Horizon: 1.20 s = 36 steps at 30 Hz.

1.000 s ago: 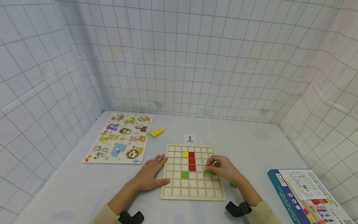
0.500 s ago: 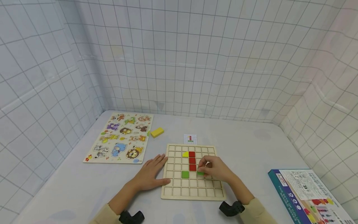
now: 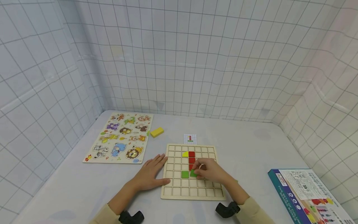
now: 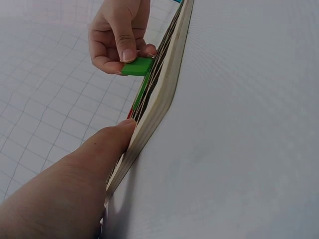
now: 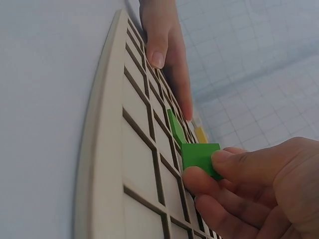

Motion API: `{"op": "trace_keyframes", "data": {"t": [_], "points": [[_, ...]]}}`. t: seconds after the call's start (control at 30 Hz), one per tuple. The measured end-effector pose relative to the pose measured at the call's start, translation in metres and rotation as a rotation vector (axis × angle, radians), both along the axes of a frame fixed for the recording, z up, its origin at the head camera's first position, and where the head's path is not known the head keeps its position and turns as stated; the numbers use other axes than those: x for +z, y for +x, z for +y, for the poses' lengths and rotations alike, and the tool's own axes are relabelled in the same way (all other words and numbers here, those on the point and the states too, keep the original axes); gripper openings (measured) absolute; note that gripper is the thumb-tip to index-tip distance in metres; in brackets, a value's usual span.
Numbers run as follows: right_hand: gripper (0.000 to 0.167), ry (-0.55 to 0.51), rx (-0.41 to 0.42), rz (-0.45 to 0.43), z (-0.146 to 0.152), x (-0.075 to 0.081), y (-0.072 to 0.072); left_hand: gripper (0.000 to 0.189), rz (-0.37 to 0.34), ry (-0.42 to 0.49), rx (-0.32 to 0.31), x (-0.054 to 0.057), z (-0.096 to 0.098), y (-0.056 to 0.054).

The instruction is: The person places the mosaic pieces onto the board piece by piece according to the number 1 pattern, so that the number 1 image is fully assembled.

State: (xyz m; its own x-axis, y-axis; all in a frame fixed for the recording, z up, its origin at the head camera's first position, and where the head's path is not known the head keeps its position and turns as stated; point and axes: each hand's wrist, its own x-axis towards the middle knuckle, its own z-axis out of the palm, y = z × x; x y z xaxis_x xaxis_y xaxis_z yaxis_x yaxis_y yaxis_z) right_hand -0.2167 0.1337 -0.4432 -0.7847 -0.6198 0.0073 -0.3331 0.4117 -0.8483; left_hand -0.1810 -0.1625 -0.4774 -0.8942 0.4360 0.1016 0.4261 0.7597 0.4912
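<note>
My right hand (image 3: 208, 170) pinches a green square tile (image 5: 200, 157) between thumb and fingers, tilted at the surface of a wooden grid board (image 3: 193, 193). It is at the cell below the column of red tiles (image 3: 191, 160), just right of another green tile (image 3: 185, 174) seated in the grid. A yellow tile (image 3: 185, 154) with a slanted side sits left of the top red one. With fingers spread, my left hand (image 3: 151, 174) rests at the board's left edge, its thumb on the rim in the left wrist view.
Behind the board lies a small pattern card (image 3: 190, 139). A yellow block (image 3: 157, 132) lies beside an animal puzzle board (image 3: 118, 140) at the left. A flat printed box (image 3: 307, 193) lies at the right. Gridded cloth walls enclose the table.
My right hand has moved left across the board with the green tile, from a right-hand column to beside the seated green one. The left hand stays in place.
</note>
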Motion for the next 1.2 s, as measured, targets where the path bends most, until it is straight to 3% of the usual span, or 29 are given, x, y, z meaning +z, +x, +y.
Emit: {"op": "trace_keyframes", "data": {"t": [0.33,0.53,1.2], "points": [[0.005,0.096,0.033,0.118,-0.0014,-0.0017,0.0006,0.091,-0.007,0.007,-0.002,0.0013,0.0000,0.0005],[0.006,0.144,0.000,0.199,-0.0009,-0.0043,0.0015,0.091,-0.007,0.003,-0.001,0.0014,0.0001,0.0004],[0.008,0.153,-0.020,0.209,0.0054,-0.0081,0.0030,0.090,0.008,0.000,-0.006,0.0009,0.0007,-0.0004]]}}
